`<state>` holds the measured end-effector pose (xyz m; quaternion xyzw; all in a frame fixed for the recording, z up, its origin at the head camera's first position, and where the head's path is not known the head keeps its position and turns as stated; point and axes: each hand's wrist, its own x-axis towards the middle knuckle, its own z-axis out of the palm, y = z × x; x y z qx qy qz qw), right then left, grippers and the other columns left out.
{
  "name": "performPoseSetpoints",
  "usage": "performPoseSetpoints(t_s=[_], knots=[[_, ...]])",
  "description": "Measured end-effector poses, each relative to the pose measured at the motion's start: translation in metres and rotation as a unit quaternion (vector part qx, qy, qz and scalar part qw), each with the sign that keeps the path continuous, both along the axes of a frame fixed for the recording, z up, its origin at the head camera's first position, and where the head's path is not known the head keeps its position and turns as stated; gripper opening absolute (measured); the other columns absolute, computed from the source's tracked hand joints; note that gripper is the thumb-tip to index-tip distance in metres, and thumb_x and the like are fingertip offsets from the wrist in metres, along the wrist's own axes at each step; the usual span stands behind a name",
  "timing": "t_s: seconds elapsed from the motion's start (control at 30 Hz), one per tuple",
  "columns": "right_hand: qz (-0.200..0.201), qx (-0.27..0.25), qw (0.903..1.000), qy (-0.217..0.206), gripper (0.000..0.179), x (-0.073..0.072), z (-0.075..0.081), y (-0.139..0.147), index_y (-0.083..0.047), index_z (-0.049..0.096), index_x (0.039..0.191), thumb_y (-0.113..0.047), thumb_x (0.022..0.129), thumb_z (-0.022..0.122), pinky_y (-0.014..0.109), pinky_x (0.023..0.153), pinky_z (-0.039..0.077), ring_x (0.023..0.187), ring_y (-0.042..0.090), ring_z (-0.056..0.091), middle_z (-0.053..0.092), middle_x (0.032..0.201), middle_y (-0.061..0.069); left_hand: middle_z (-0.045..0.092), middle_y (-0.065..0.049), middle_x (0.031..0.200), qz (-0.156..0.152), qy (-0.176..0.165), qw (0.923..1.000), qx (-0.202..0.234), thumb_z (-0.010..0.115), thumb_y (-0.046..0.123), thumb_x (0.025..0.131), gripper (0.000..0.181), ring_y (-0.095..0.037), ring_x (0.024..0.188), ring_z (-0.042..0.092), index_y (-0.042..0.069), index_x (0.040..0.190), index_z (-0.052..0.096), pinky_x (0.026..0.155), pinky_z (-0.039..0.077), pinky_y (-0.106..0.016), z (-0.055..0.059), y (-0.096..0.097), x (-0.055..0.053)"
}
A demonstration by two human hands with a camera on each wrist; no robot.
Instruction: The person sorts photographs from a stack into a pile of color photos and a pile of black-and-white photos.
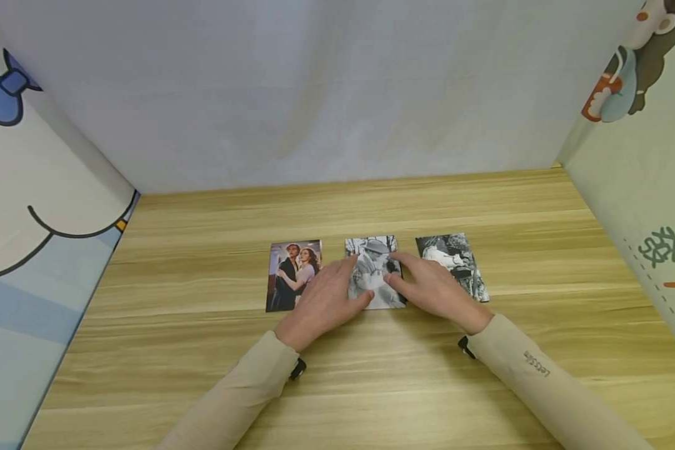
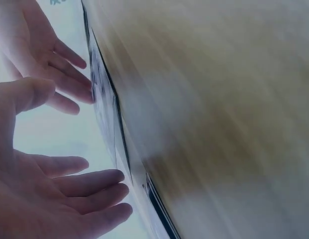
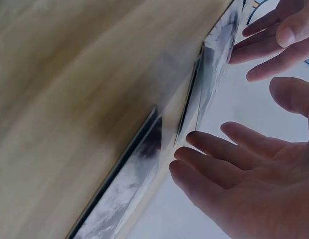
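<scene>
On grained wood (image 1: 371, 387); flat rectangular photos (image 1: 375, 275)

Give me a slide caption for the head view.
Left hand and right hand flank the middle picture, set between a colour picture and a monochrome picture on a wood-grain tabletop.

Head view, downward over photos (image 1: 377, 270)

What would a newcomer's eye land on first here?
Probably the left hand and right hand, at opposite sides of the middle black-and-white photo on the wooden table. Next, the colour photo at the row's left end, the only one not black-and-white. Then the blue bow printed on the left wall.
</scene>
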<state>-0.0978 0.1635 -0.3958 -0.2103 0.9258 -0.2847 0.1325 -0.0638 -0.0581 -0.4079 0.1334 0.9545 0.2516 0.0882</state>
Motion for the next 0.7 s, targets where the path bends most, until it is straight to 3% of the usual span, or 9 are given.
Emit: performPoseSetpoints(t_s=[0.3, 0.53, 0.7], knots=[[-0.007, -0.027, 0.9996, -0.005, 0.060, 0.0017, 0.0047, 0.0016, 0.000, 0.047, 0.153, -0.034, 0.105, 0.058, 0.058, 0.110, 0.044, 0.135, 0.043, 0.052, 0.054, 0.150, 0.022, 0.045, -0.019, 0.158, 0.030, 0.010, 0.9965, 0.078, 0.069, 0.034, 0.099, 0.075, -0.036, 0.142, 0.046, 0.001, 0.159, 0.037, 0.116, 0.040, -0.051, 0.0020, -0.0031, 0.0038], [-0.020, -0.044, 0.9987, -0.015, 0.060, 0.0028, 0.0042, 0.0028, -0.004, 0.048, 0.153, -0.036, 0.103, 0.060, 0.059, 0.101, 0.051, 0.123, 0.042, 0.062, 0.063, 0.136, 0.026, 0.042, -0.023, 0.159, 0.034, 0.031, 0.9932, 0.107, 0.068, 0.027, 0.099, 0.077, -0.039, 0.142, 0.045, -0.003, 0.159, 0.032, 0.117, 0.039, -0.052, 0.0013, -0.0032, 0.0048], [-0.030, -0.065, 0.9972, -0.023, 0.059, 0.0033, 0.0035, 0.0048, -0.006, 0.048, 0.154, -0.033, 0.103, 0.061, 0.059, 0.100, 0.052, 0.119, 0.040, 0.066, 0.064, 0.134, 0.026, 0.050, -0.024, 0.151, 0.033, 0.046, 0.9907, 0.124, 0.069, 0.019, 0.098, 0.075, -0.034, 0.120, 0.061, -0.005, 0.159, 0.033, 0.103, 0.051, -0.051, 0.0011, -0.0028, 0.0051]])
